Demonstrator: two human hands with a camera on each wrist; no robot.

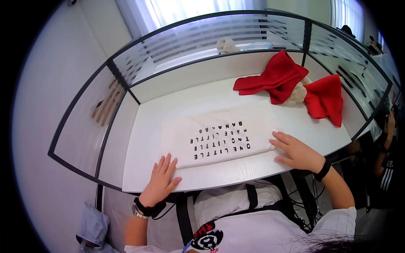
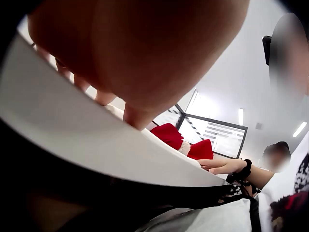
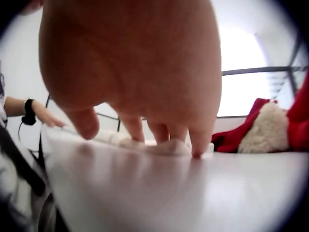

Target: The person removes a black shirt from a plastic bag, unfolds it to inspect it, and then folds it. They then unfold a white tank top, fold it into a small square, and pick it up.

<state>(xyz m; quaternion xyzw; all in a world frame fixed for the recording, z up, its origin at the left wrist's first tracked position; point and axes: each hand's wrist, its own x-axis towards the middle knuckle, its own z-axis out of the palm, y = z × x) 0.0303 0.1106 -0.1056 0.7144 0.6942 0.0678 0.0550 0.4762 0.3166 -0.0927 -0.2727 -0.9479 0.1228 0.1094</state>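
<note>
A cream cloth (image 1: 228, 122) with rows of black letters lies folded flat on the white table (image 1: 147, 173), the lettering upside down in the head view. The left hand (image 1: 159, 179) rests at the cloth's near left corner, fingers spread. At the near right corner is the right hand (image 1: 297, 152), its fingertips on the cloth's edge and its thumb on the table. In the right wrist view the fingers of the right hand (image 3: 140, 130) point down onto the cloth edge (image 3: 169, 147). The left wrist view shows the left hand (image 2: 130, 53) large, fingertips on the tabletop.
At the back right a light plush toy (image 1: 296, 95) lies with red cloth (image 1: 278, 78) on one side and more red cloth (image 1: 327, 99) on the other. A black-framed partition (image 1: 219, 54) surrounds the table's back and sides. Another plush (image 1: 227, 45) sits behind it.
</note>
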